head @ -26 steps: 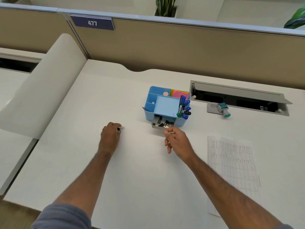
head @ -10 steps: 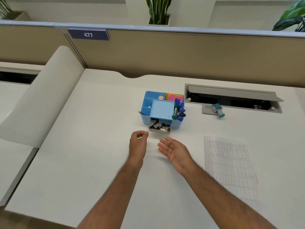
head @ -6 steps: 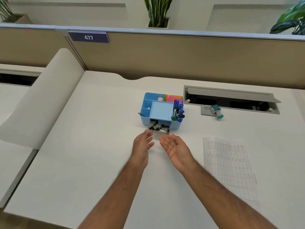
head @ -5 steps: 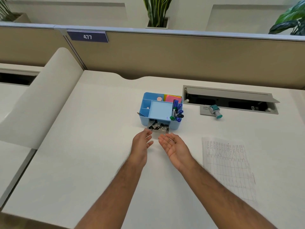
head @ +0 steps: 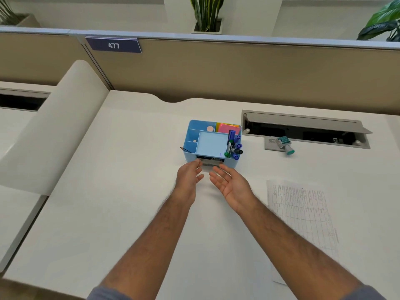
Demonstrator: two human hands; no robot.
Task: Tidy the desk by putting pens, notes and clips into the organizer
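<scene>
A light blue organizer [head: 211,144] stands mid-desk. Several markers [head: 232,146] stick up in its right slot and pink and yellow notes [head: 227,127] fill the back right compartment. Its small grey drawer [head: 209,162] at the front is almost pushed in, with only a sliver of black clips showing. My left hand [head: 189,180] has its fingertips at the drawer's left front corner, fingers spread, holding nothing. My right hand [head: 231,185] is palm up with fingertips at the drawer's right front, also empty.
A printed sheet [head: 300,213] lies to the right of my right arm. A teal stamp [head: 284,145] sits on a grey pad by the open cable tray [head: 303,128]. A curved white divider [head: 54,131] rises on the left; a beige partition [head: 216,70] closes the back.
My left hand carried a clip from the left of the desk to the open drawer and let it go. Both hands then moved forward, and the drawer slid nearly shut.
</scene>
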